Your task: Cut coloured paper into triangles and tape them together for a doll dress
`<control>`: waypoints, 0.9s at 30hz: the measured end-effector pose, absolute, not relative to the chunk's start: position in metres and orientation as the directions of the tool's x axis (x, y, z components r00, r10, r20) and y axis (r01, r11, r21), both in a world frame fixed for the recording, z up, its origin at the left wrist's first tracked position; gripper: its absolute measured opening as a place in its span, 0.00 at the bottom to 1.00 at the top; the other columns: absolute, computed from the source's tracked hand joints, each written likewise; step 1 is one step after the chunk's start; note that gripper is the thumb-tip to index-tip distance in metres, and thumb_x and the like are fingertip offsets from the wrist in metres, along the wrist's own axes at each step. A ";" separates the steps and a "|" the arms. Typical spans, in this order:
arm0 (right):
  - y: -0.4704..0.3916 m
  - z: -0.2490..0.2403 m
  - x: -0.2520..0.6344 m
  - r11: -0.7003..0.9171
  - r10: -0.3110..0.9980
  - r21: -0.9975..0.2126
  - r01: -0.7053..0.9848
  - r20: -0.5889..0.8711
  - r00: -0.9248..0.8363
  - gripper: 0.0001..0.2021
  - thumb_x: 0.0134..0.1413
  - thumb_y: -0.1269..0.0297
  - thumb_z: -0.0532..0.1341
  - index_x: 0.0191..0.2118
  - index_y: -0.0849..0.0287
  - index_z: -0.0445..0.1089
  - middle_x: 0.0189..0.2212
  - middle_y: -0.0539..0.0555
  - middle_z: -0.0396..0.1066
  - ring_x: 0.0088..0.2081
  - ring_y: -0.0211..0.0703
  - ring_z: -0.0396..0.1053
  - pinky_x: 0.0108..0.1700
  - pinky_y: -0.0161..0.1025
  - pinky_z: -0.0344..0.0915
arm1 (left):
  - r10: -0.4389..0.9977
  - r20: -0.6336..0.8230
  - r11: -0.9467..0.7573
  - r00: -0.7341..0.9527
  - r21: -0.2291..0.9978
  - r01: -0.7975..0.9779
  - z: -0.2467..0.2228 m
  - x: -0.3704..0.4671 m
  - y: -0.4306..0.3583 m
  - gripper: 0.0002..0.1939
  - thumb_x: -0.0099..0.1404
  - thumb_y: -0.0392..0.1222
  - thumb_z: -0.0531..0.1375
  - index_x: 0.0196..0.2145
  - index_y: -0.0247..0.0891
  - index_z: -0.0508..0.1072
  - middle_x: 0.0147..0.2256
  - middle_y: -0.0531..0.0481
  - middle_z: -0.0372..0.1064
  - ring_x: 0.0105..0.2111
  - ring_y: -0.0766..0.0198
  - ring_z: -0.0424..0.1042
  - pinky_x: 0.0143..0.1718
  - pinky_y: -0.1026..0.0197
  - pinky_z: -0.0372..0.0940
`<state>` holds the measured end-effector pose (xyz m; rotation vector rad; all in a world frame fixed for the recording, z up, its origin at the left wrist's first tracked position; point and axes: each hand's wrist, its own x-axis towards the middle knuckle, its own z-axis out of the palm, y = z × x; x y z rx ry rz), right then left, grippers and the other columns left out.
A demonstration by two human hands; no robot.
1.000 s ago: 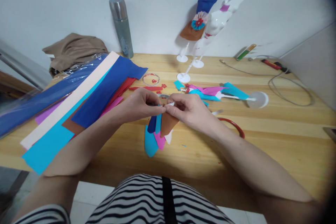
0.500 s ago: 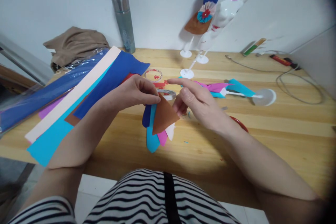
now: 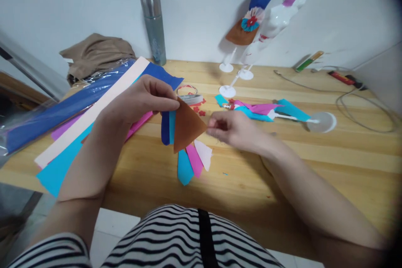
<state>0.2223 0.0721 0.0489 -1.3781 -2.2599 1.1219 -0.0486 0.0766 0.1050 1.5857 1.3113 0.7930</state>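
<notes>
My left hand point(image 3: 153, 97) pinches the top corner of a brown triangular piece point(image 3: 188, 125), with narrow dark blue point(image 3: 165, 129) and light blue pieces hanging beside it. The right corner of the brown piece is pinched between the fingertips of my right hand point(image 3: 230, 130). Below on the table lie a light blue piece point(image 3: 185, 169), a magenta piece point(image 3: 194, 160) and a pale pink piece point(image 3: 204, 155). Behind the hands are a roll of tape point(image 3: 191, 99) and small red flower shapes point(image 3: 202, 113).
Long coloured sheets point(image 3: 94, 121) and brown cloth point(image 3: 99, 52) are at left. A flask point(image 3: 153, 29) and mannequins on stands point(image 3: 245, 31) stand at the back. Another stand with coloured pieces point(image 3: 257, 111), a cable point(image 3: 339, 100) and a green-orange object point(image 3: 309, 61) lie at right.
My left hand has moved left and up with the brown piece, and its layers now hang apart from the pieces below. My right hand's fingers have closed on the right corner.
</notes>
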 end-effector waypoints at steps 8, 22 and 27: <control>0.072 0.045 0.207 0.429 0.725 -0.215 0.877 -0.497 -0.476 0.10 0.65 0.58 0.62 0.35 0.57 0.75 0.34 0.58 0.79 0.36 0.49 0.75 0.33 0.40 0.54 | 0.956 -0.071 -0.050 0.284 0.917 0.397 0.091 -0.037 0.082 0.04 0.54 0.38 0.70 0.26 0.36 0.79 0.21 0.54 0.66 0.24 0.67 0.67 0.24 0.64 0.60; 0.072 0.047 0.200 0.477 0.686 -0.170 0.862 -0.541 -0.487 0.10 0.63 0.70 0.60 0.30 0.59 0.75 0.31 0.58 0.77 0.35 0.46 0.73 0.32 0.40 0.51 | 0.953 -0.147 0.031 0.264 0.916 0.400 0.094 -0.030 0.079 0.06 0.57 0.34 0.70 0.24 0.34 0.79 0.21 0.54 0.66 0.24 0.69 0.63 0.27 0.63 0.59; 0.071 0.050 0.203 0.490 0.694 -0.181 0.853 -0.511 -0.507 0.10 0.64 0.69 0.60 0.32 0.59 0.76 0.32 0.58 0.78 0.36 0.45 0.73 0.32 0.40 0.50 | 0.946 -0.158 0.024 0.284 0.905 0.424 0.094 -0.030 0.078 0.06 0.59 0.35 0.68 0.25 0.32 0.79 0.21 0.55 0.66 0.25 0.70 0.62 0.28 0.64 0.59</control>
